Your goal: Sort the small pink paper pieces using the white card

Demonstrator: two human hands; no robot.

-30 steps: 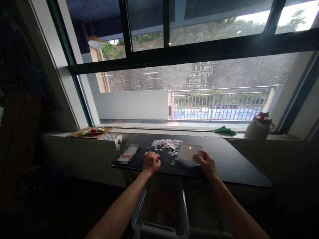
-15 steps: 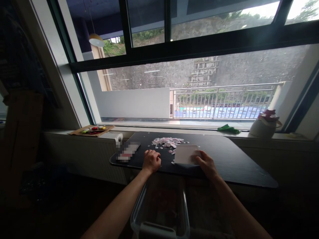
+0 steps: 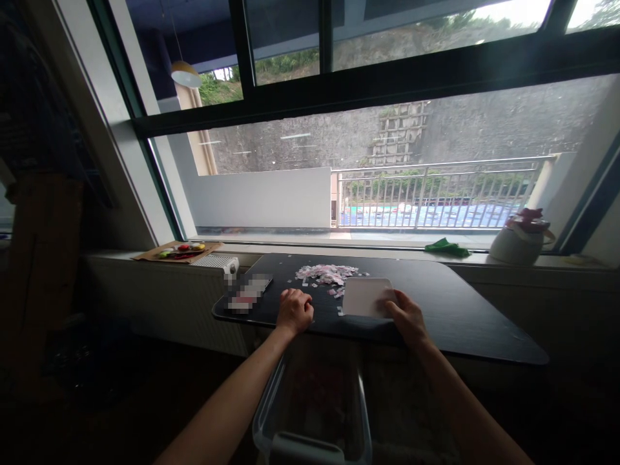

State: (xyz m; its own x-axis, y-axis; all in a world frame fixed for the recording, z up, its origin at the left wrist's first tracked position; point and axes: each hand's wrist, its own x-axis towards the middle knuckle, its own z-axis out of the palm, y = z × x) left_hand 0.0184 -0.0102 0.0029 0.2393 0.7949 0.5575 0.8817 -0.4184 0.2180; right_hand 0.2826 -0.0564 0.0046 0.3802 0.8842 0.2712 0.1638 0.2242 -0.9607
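Note:
My right hand grips the right edge of a flat white rectangular piece with rounded corners, thumb on the near face. The piece is tilted up at the front of the dark table; whether it touches the top I cannot tell. Left of it, a heap of small pinkish-white paper-like bits lies spread, with a few strays by the piece's left edge. My left hand is closed at the table's front edge, its fingers curled under; anything inside is hidden.
Below the table edge stands a clear plastic bin, its contents dim. A blurred-out flat object lies at the table's left. On the sill are a green cloth, a pale jug and a cardboard sheet with colourful items.
My right hand and the white piece have shifted slightly right. My left hand stays where it was, closed. The camera view has tilted a little.

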